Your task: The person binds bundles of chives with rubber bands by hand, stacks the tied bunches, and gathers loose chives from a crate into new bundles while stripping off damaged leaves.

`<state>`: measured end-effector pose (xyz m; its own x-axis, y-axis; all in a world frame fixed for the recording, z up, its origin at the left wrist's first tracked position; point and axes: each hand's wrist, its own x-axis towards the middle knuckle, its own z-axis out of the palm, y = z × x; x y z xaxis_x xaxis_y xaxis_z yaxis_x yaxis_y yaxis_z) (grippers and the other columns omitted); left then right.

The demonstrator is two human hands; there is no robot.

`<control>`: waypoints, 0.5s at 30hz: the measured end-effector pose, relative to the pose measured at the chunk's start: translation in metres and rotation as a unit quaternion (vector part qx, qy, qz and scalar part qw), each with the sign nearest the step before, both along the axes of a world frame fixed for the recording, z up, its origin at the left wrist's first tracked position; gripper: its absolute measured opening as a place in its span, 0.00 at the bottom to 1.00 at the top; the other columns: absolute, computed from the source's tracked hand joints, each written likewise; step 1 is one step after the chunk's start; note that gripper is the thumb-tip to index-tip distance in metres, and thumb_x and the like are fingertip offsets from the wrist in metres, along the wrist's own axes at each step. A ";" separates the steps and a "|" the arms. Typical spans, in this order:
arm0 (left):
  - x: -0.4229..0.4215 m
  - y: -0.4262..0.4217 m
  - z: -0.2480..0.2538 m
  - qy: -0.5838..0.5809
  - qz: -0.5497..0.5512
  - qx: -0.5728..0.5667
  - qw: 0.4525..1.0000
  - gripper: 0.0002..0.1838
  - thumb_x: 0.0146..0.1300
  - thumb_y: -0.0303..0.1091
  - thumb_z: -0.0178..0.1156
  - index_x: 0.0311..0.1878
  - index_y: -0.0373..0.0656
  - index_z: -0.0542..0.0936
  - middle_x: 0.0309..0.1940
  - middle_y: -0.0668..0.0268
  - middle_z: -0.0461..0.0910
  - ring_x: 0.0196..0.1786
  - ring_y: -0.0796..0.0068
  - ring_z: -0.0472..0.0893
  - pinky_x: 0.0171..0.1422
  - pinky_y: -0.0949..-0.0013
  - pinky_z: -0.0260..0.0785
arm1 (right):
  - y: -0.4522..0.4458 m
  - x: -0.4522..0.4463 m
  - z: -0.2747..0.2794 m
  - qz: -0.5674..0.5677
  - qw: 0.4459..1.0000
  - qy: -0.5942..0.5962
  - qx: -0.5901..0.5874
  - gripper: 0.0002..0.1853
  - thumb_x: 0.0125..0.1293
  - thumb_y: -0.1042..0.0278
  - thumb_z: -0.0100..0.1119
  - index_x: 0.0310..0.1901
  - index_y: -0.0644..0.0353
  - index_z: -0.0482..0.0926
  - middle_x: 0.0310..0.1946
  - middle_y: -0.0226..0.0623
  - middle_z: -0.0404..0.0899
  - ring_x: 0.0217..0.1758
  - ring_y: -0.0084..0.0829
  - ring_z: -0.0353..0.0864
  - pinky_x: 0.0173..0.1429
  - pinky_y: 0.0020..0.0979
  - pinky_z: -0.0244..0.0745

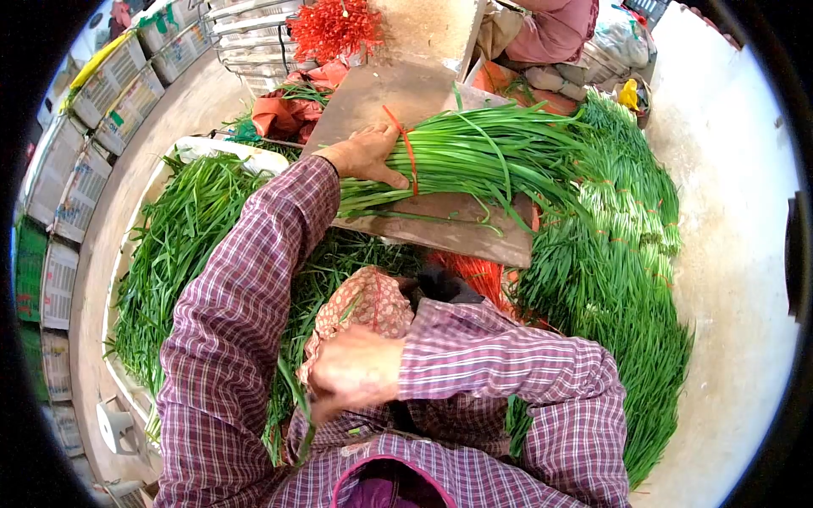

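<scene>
A large bundle of long green leaves lies across a brown board, with a red tie around it. My left hand rests on the bundle's left part beside the tie, thumb apart from the fingers, pressing on the stalks. Low in front of my body, over a patterned cloth, is my right hand, blurred, its fingers curled round a few loose green leaves that hang down from it.
Loose leaves fill a white container at left. Stacked tied bundles line the right side. Red ties lie in a bunch at the top, with more under the board. Another person sits at the top right. Crates stand far left.
</scene>
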<state>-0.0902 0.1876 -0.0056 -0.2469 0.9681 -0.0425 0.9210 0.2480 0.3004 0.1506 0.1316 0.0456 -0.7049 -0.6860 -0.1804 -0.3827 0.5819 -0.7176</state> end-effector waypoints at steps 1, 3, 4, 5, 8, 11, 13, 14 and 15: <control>-0.001 0.000 -0.001 0.000 0.000 0.000 1.000 0.55 0.43 0.57 0.71 0.67 0.36 0.55 0.60 0.41 0.64 0.65 0.43 0.64 0.67 0.53 0.59 | 0.007 -0.001 0.005 -0.030 0.995 0.025 0.093 0.21 0.61 0.48 0.53 0.34 0.60 0.80 0.28 0.46 0.80 0.35 0.47 0.80 0.42 0.43 0.77; -0.001 -0.001 -0.002 -0.003 -0.007 0.018 1.000 0.57 0.40 0.58 0.72 0.67 0.37 0.55 0.60 0.41 0.64 0.65 0.43 0.64 0.67 0.53 0.59 | 0.047 -0.013 -0.019 -0.231 0.956 0.177 0.022 0.15 0.61 0.53 0.54 0.35 0.57 0.81 0.32 0.42 0.81 0.39 0.42 0.81 0.44 0.40 0.77; -0.004 0.000 -0.004 -0.003 -0.006 0.021 1.000 0.57 0.40 0.58 0.72 0.67 0.37 0.55 0.60 0.41 0.64 0.65 0.43 0.64 0.67 0.53 0.59 | 0.074 -0.016 -0.020 -0.310 0.910 0.276 -0.007 0.11 0.60 0.58 0.56 0.36 0.55 0.81 0.34 0.39 0.80 0.40 0.40 0.80 0.46 0.38 0.76; -0.007 0.003 -0.008 -0.005 -0.006 0.013 1.000 0.58 0.38 0.58 0.73 0.68 0.37 0.54 0.60 0.41 0.64 0.65 0.44 0.64 0.67 0.53 0.59 | 0.101 -0.020 -0.022 -0.377 0.861 0.337 0.051 0.07 0.58 0.63 0.58 0.35 0.53 0.81 0.33 0.38 0.80 0.38 0.40 0.80 0.46 0.39 0.76; 0.004 -0.003 0.007 -0.017 0.000 -0.005 1.000 0.61 0.33 0.63 0.74 0.65 0.34 0.56 0.60 0.41 0.64 0.65 0.44 0.64 0.67 0.52 0.58 | 0.166 -0.026 -0.033 -0.478 0.764 0.381 0.207 0.09 0.56 0.62 0.62 0.39 0.50 0.77 0.36 0.33 0.75 0.44 0.36 0.76 0.45 0.38 0.75; 0.016 -0.004 0.019 -0.010 0.016 -0.029 0.999 0.64 0.29 0.66 0.74 0.63 0.31 0.58 0.60 0.43 0.65 0.66 0.46 0.63 0.68 0.51 0.57 | 0.186 -0.030 -0.046 -0.494 0.751 0.373 0.228 0.10 0.54 0.63 0.65 0.37 0.49 0.76 0.35 0.32 0.72 0.44 0.35 0.75 0.43 0.39 0.74; 0.015 -0.004 0.019 0.008 0.031 -0.046 0.998 0.65 0.28 0.67 0.74 0.64 0.31 0.58 0.61 0.43 0.64 0.67 0.47 0.62 0.68 0.51 0.56 | 0.185 -0.033 -0.051 -0.485 0.746 0.392 0.233 0.10 0.54 0.63 0.65 0.36 0.50 0.75 0.34 0.31 0.72 0.43 0.35 0.75 0.42 0.38 0.74; 0.015 -0.004 0.019 0.005 0.029 -0.053 0.998 0.64 0.31 0.63 0.75 0.67 0.35 0.54 0.62 0.42 0.62 0.68 0.45 0.61 0.69 0.52 0.55 | 0.185 -0.033 -0.053 -0.478 0.739 0.409 0.240 0.10 0.54 0.64 0.65 0.35 0.50 0.75 0.34 0.31 0.72 0.42 0.35 0.75 0.41 0.38 0.74; 0.014 -0.002 0.018 0.002 0.026 -0.059 0.998 0.64 0.34 0.59 0.76 0.70 0.38 0.50 0.64 0.41 0.60 0.68 0.44 0.60 0.70 0.53 0.54 | 0.185 -0.034 -0.053 -0.469 0.726 0.440 0.241 0.09 0.53 0.64 0.65 0.33 0.50 0.74 0.32 0.31 0.71 0.39 0.34 0.75 0.39 0.36 0.74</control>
